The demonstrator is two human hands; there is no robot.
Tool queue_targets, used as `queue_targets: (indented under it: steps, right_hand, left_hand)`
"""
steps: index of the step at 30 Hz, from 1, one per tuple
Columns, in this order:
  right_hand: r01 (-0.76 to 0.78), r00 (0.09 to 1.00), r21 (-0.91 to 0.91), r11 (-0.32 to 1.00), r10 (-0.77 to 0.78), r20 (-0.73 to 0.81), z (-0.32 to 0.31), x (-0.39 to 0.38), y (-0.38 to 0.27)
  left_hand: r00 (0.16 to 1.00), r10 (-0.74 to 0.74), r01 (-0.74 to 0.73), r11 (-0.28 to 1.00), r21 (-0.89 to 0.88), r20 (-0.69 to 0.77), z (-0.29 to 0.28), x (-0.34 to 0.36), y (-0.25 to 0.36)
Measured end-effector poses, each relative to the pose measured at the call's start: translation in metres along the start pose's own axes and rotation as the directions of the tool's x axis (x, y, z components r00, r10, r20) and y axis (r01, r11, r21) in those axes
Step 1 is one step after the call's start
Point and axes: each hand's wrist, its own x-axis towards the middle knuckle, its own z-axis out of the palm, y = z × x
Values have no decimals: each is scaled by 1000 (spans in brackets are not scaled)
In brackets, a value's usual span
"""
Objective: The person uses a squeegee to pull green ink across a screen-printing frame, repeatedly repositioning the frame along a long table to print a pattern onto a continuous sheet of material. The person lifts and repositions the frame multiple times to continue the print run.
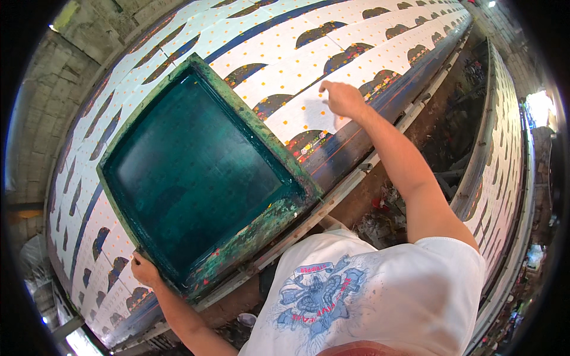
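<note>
A green-stained square printing screen [199, 178] with a thick frame and dark teal mesh lies on a long surface covered in white panels [285, 71] printed with orange dots and dark half-round shapes. My left hand [144, 268] is closed on the frame at its lower-left side. My right hand [338, 98] is open, fingers bent and apart with nothing in them, over the printed panels to the right of the screen, casting a shadow there.
A metal rail [362, 169] runs along the near edge, above a littered floor [383, 207]. A second long printed surface [493, 178] stands at the right. A block wall [83, 41] is at upper left. A small white container [246, 319] sits low near my left forearm.
</note>
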Motion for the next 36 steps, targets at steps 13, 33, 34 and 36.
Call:
queue_targets:
  steps: [13, 33, 34, 36]
  right_hand:
    - [45, 998, -209, 977, -51, -23, -1, 47, 13]
    - [-366, 930, 784, 500, 162, 330, 85, -188, -102]
    - [-372, 928, 780, 503, 189, 321, 81, -190, -107]
    - [-393, 919, 822, 412, 219, 329, 94, -190, -106]
  left_hand:
    - [1000, 21, -21, 1000, 5, -20, -5, -3, -3]
    - [990, -55, 95, 945, -313, 133, -3, 8, -6]
    - [989, -62, 105, 932, -346, 133, -2, 8, -5]
    - [988, -50, 104, 915, -389, 145, 0, 11, -17]
